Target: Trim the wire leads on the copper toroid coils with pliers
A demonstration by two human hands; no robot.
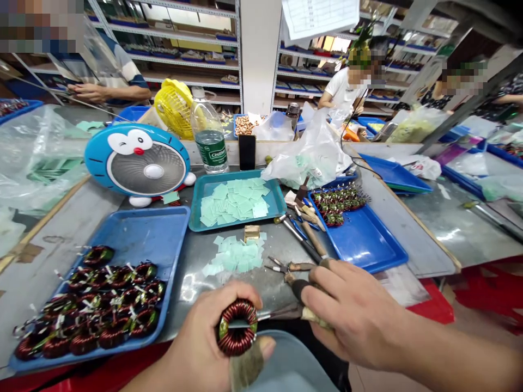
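My left hand (pixel 204 337) grips a ring-shaped coil (pixel 238 328) wound with dark red wire, near the bottom centre. A thin pale strip crosses the coil's hole, and the thumb wears a greyish cover. From the right, my right hand (pixel 351 310) is closed round a pointed tool (pixel 286 312) with a metal tip, which reaches the coil's right side. Beyond the hands, small light-green sheets (pixel 237 255) lie loose on the metal table, and more fill a teal tray (pixel 196 209). Several similar coils (pixel 110 307) sit in the blue tray (pixel 180 239) at the left.
A blue tray (pixel 371 239) with smaller coils stands at the right, beside hand tools (pixel 312 237). Behind are a blue fan (pixel 153 163), a water bottle (pixel 210 139), a phone (pixel 247 152) and a plastic bag (pixel 314 158). Other people sit across the benches. Below the hands is a grey-blue container (pixel 294 359).
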